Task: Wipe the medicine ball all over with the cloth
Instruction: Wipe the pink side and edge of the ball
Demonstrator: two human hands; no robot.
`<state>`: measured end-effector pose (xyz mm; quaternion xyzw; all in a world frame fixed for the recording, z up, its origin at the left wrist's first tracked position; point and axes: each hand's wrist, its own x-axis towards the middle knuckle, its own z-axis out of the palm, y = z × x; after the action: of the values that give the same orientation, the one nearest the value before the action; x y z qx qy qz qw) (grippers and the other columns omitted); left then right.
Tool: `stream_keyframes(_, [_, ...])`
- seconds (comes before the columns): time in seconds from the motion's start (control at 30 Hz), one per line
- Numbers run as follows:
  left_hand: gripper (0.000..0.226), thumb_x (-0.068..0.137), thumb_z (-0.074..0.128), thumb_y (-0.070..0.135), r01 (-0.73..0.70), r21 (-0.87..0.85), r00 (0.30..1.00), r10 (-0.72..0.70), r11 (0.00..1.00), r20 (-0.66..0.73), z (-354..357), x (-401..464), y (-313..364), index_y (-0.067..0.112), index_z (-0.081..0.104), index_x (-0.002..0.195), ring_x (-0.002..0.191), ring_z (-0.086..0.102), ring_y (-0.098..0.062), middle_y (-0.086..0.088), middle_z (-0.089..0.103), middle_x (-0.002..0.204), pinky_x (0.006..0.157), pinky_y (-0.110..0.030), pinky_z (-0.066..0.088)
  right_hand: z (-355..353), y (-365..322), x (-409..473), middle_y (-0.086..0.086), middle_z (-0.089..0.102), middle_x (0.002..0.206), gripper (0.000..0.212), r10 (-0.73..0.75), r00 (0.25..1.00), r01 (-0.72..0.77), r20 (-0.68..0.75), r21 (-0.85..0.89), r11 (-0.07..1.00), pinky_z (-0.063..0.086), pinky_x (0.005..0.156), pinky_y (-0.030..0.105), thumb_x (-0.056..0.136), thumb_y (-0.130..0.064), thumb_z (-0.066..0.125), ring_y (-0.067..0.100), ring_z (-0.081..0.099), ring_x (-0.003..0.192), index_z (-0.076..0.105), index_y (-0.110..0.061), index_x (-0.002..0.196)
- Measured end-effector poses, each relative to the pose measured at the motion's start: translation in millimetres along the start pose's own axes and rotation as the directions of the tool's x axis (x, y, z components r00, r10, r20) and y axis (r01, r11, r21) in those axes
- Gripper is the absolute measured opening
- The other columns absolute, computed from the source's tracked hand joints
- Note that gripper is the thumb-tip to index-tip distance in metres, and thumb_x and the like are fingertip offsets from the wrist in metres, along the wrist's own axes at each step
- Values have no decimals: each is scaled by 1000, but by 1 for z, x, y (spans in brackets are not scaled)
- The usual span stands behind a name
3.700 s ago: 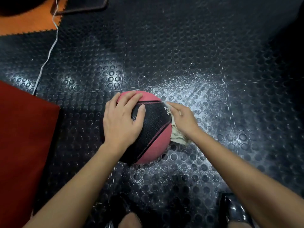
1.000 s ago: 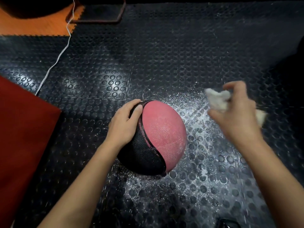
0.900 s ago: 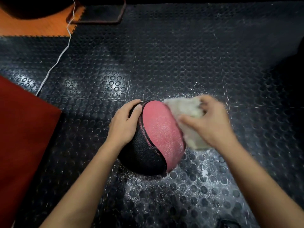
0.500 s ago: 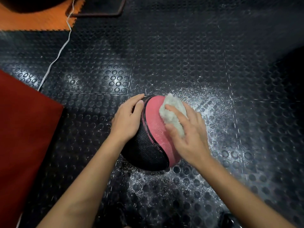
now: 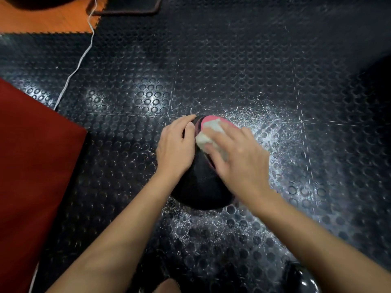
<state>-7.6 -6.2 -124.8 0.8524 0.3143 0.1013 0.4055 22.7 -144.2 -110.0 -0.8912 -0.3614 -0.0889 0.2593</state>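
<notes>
I see 1 medicine ball (image 5: 203, 187), black with a pink panel, resting on the studded black rubber floor (image 5: 232, 70) near the middle of the view. 2 bare hands are on it.

The left hand (image 5: 175, 149) lies on the ball's left side, its fingers curved over the surface and reaching toward the far edge, steadying it. The fingers follow the curve of the ball rather than close around anything.

The right hand (image 5: 239, 159) lies on the ball's upper right, and under its fingers is 1 pale, crumpled cloth (image 5: 209, 136), pressed against the pink panel at the ball's far end. The cloth sticks out past the fingertips, just beside the left hand's fingertips. This hand is blurred, so I cannot tell whether the thumb pinches the cloth or the fingers only press it flat.

White specks or droplets dust the floor to the right of the ball and in front of it.

Left of the ball, well apart, is 1 dark red mat (image 5: 31, 166). Beyond the ball to the far left is 1 orange floor tile (image 5: 42, 22), with 1 thin white cord (image 5: 78, 64) running from it down toward the red mat.
</notes>
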Motion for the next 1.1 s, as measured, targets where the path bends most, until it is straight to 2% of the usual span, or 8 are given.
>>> stream_keyframes(0.13, [39,102,34,30,-4,57,999,8,998,-53,6,-16,0,29,57,135,130,39,-7,14,51,140,106,-30,30,5,37,57,-16,69,98,25,394,902,-423,176,176,889,41,48,17,92,-47,54,0,55,59,66,-38,112])
stream_keyframes(0.2, [39,103,34,29,38,78,997,-33,996,-73,8,-14,4,31,56,135,130,39,-8,15,50,141,102,-29,29,7,31,53,-16,69,97,24,371,920,-387,126,152,909,47,54,20,92,-47,55,4,62,69,66,-38,111])
stream_keyframes(0.33, [39,102,35,26,16,55,998,-12,998,-66,7,-12,4,29,57,135,130,40,-9,14,52,140,104,-28,30,-9,2,4,-13,65,112,23,4,1000,-4,8,57,998,32,57,20,90,-41,60,10,54,88,65,-35,112])
stream_keyframes(0.4, [41,102,33,28,-26,72,997,31,997,-67,8,-20,3,28,56,135,128,38,-6,14,51,140,103,-24,28,-9,18,26,-16,65,108,19,101,988,-110,114,73,991,34,61,22,91,-41,57,8,55,90,64,-38,109])
stream_keyframes(0.53, [52,94,25,33,-64,127,994,75,990,-86,14,-31,7,27,56,136,130,36,-5,14,52,139,107,-26,27,9,51,76,-7,67,105,22,423,854,-461,302,64,885,38,73,29,89,-45,58,20,60,99,63,-35,108])
stream_keyframes(0.7, [55,92,22,33,-46,138,993,60,989,-101,14,-28,10,27,56,136,129,38,-7,13,52,138,108,-28,29,-16,10,35,-14,67,92,21,120,986,-128,117,66,990,44,65,28,90,-47,55,14,60,84,64,-36,106])
stream_keyframes(0.87, [50,96,25,31,-56,134,991,72,989,-112,16,-36,8,27,54,136,127,37,-5,13,52,138,106,-27,28,5,37,75,-3,69,96,21,365,896,-384,252,28,923,41,69,31,88,-45,58,24,63,93,66,-34,104])
stream_keyframes(1.1, [40,102,32,21,29,43,993,-24,999,-114,9,-20,0,29,55,135,128,38,-8,14,51,140,96,-19,25,-10,-5,-7,-10,62,111,19,12,1000,-12,-8,60,998,42,52,26,90,-37,61,18,52,90,64,-31,108])
